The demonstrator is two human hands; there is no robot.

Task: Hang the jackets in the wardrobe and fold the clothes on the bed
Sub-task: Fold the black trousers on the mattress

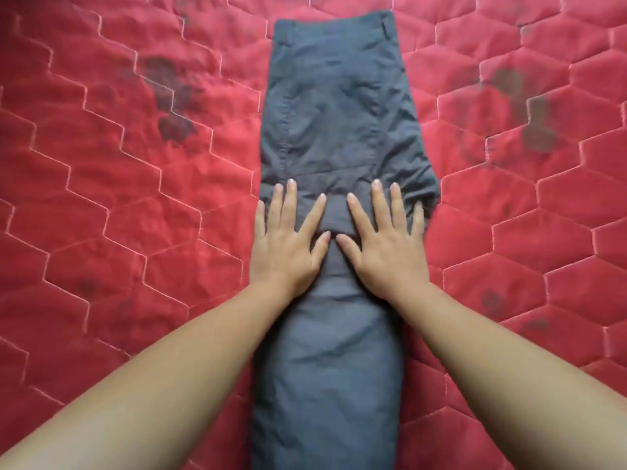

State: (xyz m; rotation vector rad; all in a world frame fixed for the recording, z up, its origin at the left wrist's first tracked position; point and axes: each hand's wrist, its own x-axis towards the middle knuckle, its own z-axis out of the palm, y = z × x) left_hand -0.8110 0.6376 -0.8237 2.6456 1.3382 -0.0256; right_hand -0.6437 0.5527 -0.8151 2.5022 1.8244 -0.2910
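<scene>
Grey-blue cotton trousers (336, 106), waistband at twelve o'clock, seemingly being smoothed: left hand (285, 252) and right hand (390, 252) flat, fingers (291, 201) spread, holding nothing; next, probably fold upward.

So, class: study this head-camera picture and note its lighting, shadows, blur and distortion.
Head view: soft, even light, no glare; only faint shadows edge the left hand and right hand on the trousers; the centre is fairly sharp while the quilt blurs toward the corners; wide-angle stretch swells whatever nears the bottom edge.
</scene>
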